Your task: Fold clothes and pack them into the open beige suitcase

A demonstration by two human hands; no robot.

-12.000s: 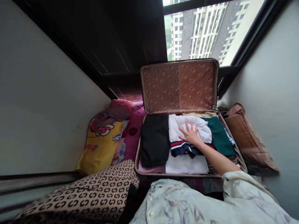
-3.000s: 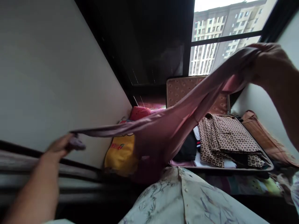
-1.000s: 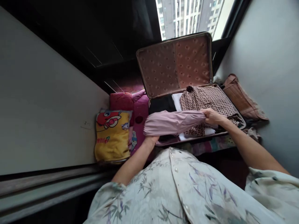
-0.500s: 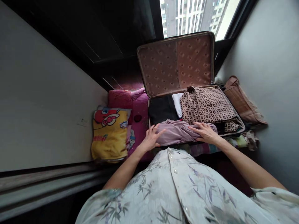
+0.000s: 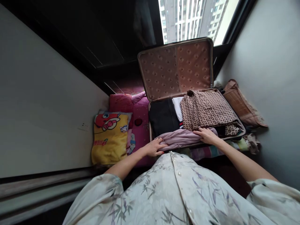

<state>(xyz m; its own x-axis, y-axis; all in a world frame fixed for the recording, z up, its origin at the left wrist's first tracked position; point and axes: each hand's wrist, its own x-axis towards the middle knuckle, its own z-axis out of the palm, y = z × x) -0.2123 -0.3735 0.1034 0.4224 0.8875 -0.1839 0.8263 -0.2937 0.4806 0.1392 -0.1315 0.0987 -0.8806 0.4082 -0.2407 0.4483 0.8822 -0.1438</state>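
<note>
In the head view, at the centre of the frame, a folded mauve soft-cloth garment (image 5: 181, 139) lies along the near edge of an open brown hard-sided suitcase (image 5: 150, 125), in front of the other clothes, seemingly because that strip was the room left in the case. The left hand (image 5: 154, 147) rests at the garment's left end, fingers curled loosely over the fold, pressing rather than clasping; the right hand (image 5: 206, 135) lies flat and spread on its right end, palm down, gripping nothing, so the two together appear to hold the cloth flat. Just behind it sit a brown folded garment with a pale ring print (image 5: 207, 109) on the right and a black folded garment (image 5: 162, 116) on the left, with a white one (image 5: 178, 107) between them. The patterned lid (image 5: 175, 67) stands upright against the window, leaving the case open. At left of centre a yellow cartoon-printed cushion (image 5: 110, 139) carries small red writing, too small to read; no other labels can be read.
</note>
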